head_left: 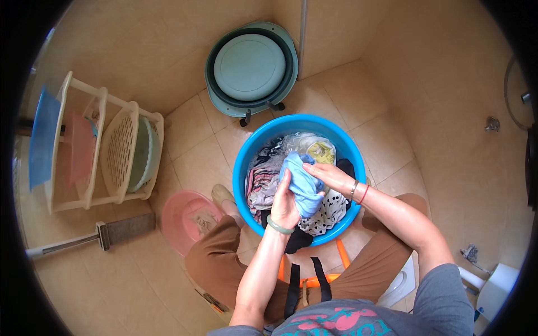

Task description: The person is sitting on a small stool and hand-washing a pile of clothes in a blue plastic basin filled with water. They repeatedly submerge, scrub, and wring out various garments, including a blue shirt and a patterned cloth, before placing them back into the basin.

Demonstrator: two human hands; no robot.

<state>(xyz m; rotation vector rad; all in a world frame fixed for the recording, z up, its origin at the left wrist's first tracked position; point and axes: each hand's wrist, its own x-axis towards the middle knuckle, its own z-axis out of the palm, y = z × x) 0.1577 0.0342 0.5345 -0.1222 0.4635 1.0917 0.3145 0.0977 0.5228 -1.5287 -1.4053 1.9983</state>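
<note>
A light blue cloth [301, 187] is bunched up between my two hands, above a large round blue basin [239, 182]. My left hand [285, 207] grips it from the left side, thumb pointing up. Across its right side lies my right hand [330, 177], the fingers pressed on the fabric. Wet laundry fills the basin below: a striped pink garment [259, 182], a white cloth with black dots [326, 215], a yellowish piece [321, 152] and some dark fabric [298, 241]. Water with suds shows at the far left of the pile.
A folded green tub [250, 68] leans on the far wall. To the left stand a cream rack [106, 140] with several basins and a flat mop [123, 230]. A pink basin [182, 224] sits by my left foot. An orange stool [314, 280] is between my legs.
</note>
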